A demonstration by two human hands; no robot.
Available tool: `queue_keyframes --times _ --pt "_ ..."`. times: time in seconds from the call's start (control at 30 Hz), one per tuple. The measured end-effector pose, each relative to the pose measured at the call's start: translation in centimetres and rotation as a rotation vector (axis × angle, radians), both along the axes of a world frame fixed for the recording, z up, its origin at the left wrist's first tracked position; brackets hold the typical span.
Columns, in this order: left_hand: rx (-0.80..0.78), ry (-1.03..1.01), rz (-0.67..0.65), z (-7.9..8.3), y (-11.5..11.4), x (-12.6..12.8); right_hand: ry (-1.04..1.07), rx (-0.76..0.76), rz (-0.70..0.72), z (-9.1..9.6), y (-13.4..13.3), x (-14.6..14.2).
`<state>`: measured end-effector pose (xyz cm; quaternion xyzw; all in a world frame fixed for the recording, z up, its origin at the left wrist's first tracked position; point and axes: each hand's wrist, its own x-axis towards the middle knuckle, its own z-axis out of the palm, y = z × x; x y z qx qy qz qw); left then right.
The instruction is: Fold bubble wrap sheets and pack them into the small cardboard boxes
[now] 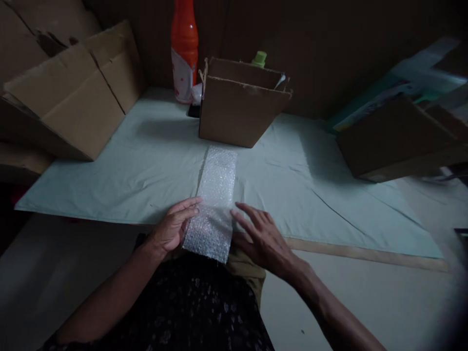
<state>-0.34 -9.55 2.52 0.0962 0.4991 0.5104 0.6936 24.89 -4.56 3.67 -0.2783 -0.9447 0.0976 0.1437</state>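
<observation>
A narrow strip of bubble wrap (pixel 218 185) lies lengthwise on the pale green cloth, its near end hanging past the table's front edge above my lap. My left hand (pixel 175 224) grips the strip's left side, thumb on top and the other fingers partly hidden beneath. At the right side, my right hand (pixel 261 236) has its fingers stretched out and apart, with the fingertips close to the strip's edge. Whether those tips touch the wrap I cannot tell.
Beyond the strip stands an open cardboard box (pixel 234 112) with a green cap (pixel 259 59) showing above it. An orange bottle (pixel 184 48) is behind it. Larger cardboard boxes (pixel 73 97) rise at the left; another box (pixel 398 136) sits at the right on the cloth (pixel 278 180).
</observation>
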Motion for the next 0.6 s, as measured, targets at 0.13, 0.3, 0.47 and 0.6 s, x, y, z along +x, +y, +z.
queue_keyframes --times 0.13,0.3,0.47,0.6 --pt "0.026 0.025 0.007 0.3 0.2 0.0 0.183 -0.027 0.088 -0.9 -1.1 -2.4" --pt "0.137 0.348 0.012 -0.3 -1.3 -0.9 0.323 -0.066 -0.268 -2.1 2.8 -4.9" --pt "0.508 1.148 0.043 -1.1 -2.5 -0.4 0.227 0.015 -0.419 -4.0 4.8 -5.6" --pt "0.842 1.543 -0.304 -1.5 -1.0 0.8 0.232 0.047 -0.44 -4.5 4.9 -4.9"
